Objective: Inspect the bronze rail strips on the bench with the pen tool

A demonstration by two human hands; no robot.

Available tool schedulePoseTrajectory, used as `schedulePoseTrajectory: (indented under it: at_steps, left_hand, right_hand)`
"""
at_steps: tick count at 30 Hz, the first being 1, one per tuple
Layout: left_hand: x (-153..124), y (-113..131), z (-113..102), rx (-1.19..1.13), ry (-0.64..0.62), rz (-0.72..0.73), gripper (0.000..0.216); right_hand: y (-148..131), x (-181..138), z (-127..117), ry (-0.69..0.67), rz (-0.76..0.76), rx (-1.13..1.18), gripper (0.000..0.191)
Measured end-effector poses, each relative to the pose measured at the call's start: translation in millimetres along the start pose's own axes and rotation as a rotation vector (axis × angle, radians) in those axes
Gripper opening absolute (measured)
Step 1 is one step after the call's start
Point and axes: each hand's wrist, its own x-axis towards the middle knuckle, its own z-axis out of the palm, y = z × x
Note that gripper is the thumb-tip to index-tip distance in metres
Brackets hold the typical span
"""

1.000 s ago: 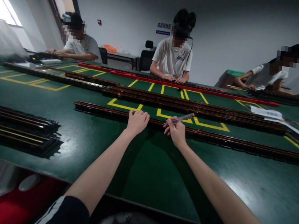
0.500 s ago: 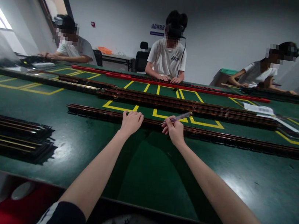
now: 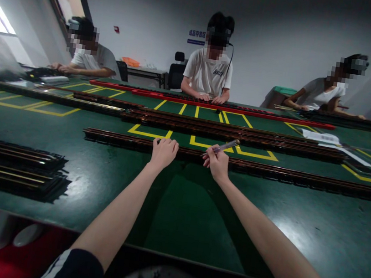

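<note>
Black strips lie partly hidden by hands, one holding a pen.

room: tabletop between forearms | obstacle: near strips | gap behind: seemingly narrow

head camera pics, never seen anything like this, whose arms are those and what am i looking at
There is no machine here: these are a person's own arms, seen by a camera on their head looking forward and down. The left hand rests on a long dark strip that lies across a green table. The right hand holds a slim pen-like tool over it; whether its tip touches is too small to tell. Similar bundles lie at the near left, and another farther back across yellow markings. Other people sit opposite.
</note>
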Motion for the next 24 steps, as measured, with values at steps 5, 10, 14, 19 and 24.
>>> schedulePoseTrajectory:
  at_steps: [5, 10, 14, 19, 24]
  left_hand:
    - [-3.7, 2.7, 0.6, 0.01, 0.021, 0.005, 0.044]
    - [-5.0, 2.6, 0.7, 0.008, 0.008, 0.002, 0.045]
    - [-5.2, 1.9, 1.7, 0.031, 0.028, 0.016, 0.046]
    - [-5.4, 1.3, 1.8, 0.02, 0.016, 0.006, 0.046]
    - [-6.8, 2.1, 1.9, 0.025, 0.044, 0.005, 0.046]
  right_hand:
    - [2.6, 1.8, -0.3, -0.031, -0.049, -0.045, 0.05]
    - [1.4, 3.4, -2.0, -0.085, -0.064, -0.065, 0.05]
    - [0.9, 2.1, -8.0, -0.138, -0.038, -0.045, 0.046]
    - [3.4, -0.5, -17.2, -0.211, -0.033, -0.019, 0.042]
    - [7.1, 0.8, -17.1, -0.217, -0.012, 0.0, 0.044]
